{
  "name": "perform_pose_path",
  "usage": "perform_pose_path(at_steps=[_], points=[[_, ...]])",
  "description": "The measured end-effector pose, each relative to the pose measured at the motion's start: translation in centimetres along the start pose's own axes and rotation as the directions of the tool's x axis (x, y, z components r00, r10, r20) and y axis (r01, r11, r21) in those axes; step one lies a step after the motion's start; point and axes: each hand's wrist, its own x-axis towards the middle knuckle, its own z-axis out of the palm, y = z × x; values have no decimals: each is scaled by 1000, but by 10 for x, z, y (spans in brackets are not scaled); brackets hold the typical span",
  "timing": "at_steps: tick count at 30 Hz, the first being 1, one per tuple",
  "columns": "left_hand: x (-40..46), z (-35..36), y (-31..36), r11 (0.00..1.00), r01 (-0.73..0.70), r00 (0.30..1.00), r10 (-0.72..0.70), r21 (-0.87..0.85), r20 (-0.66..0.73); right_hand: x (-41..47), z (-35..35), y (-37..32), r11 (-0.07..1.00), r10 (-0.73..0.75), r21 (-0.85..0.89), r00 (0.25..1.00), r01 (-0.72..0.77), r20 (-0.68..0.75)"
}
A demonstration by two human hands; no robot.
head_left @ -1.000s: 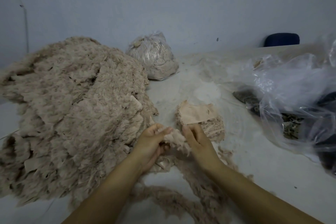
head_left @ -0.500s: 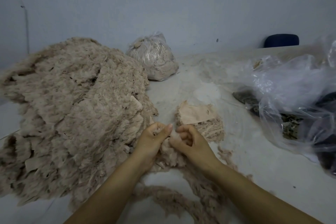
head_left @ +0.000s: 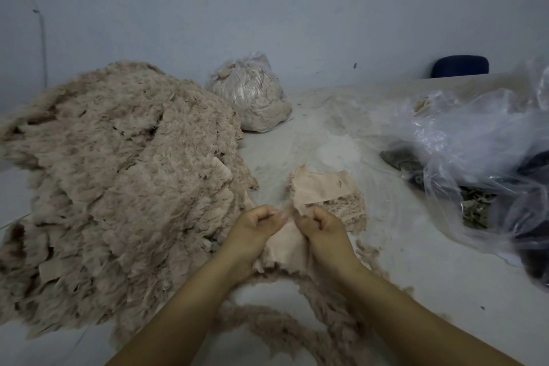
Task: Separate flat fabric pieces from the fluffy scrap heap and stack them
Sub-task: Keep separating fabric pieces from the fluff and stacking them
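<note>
1. Far over by the table's [head_left: 416,261] left edge: big fluffy scrap heap [head_left: 118,187], tan and shaggy, piled high, spilling toward the near edge.
2. Behind that, close to the back edge: tied clear bag [head_left: 252,95] stuffed with the same tan fluff.
3. Next, near the middle: left hand [head_left: 252,232], fingers curled tight, pinching the top left edge of a flat fabric piece [head_left: 285,246].
4. Between both hands: that flat fabric piece, smooth and peach, hanging down with fuzzy bits along its bottom.
5. Right beside it: right hand [head_left: 322,230], fingers curled too, pinching the piece's top right edge, knuckles almost touching the other hand.
6. Just behind the hands, a bit right: small stack [head_left: 326,196] of sorted pieces, one smooth peach piece on top, fluffy sides showing below.
7. Under the arms, by the near edge: long fluffy strips [head_left: 297,333] curling across the table.
8. By the right edge: crumpled clear plastic sheet [head_left: 475,142] over dark scraps [head_left: 401,157].
9. Past the back right corner: dark blue chair top [head_left: 460,66] against the wall.
</note>
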Motion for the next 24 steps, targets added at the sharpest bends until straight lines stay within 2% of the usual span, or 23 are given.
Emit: perform_pose_path(at_steps=[2,4,6,7,10,12,14,16,17,18,20,22,24], points=[[0,-1,1,995,-7,999,11,103,-36,2,-1,0,1000,-19,-6,995,18,-96],[3,-9,1,945,-48,995,73,323,-67,0,-1,0,996,-76,-48,987,70,-141],[8,-19,-1,796,-113,980,188,594,-66,-2,0,-1,991,-122,-78,981,111,-152],[11,-25,-2,723,-133,970,237,678,-61,-2,0,-2,988,-136,-89,978,123,-157],[19,-45,0,518,-97,946,314,850,-83,2,-4,-10,986,-156,-90,966,140,-208],[22,-58,6,454,-77,922,371,888,-110,8,-11,-17,989,-143,-72,968,131,-205],[23,-59,12,524,-109,910,395,845,-128,12,-16,-23,992,-100,-86,989,91,-108],[21,-48,21,741,-199,951,303,642,-55,17,-17,-27,990,-62,-121,997,68,47],[18,-40,25,835,-204,976,217,511,34,18,-15,-30,989,-42,-134,991,59,128],[17,-32,27,872,-183,982,141,455,125,19,-13,-34,990,-23,-129,980,50,199],[17,-17,28,861,-177,968,65,477,241,21,-10,-40,992,-10,-121,971,39,237],[20,-6,28,890,-175,982,125,420,145,23,-10,-42,999,17,-50,988,-10,155],[22,1,29,984,-115,992,122,138,-42,19,-14,-38,984,80,141,973,-112,217]])
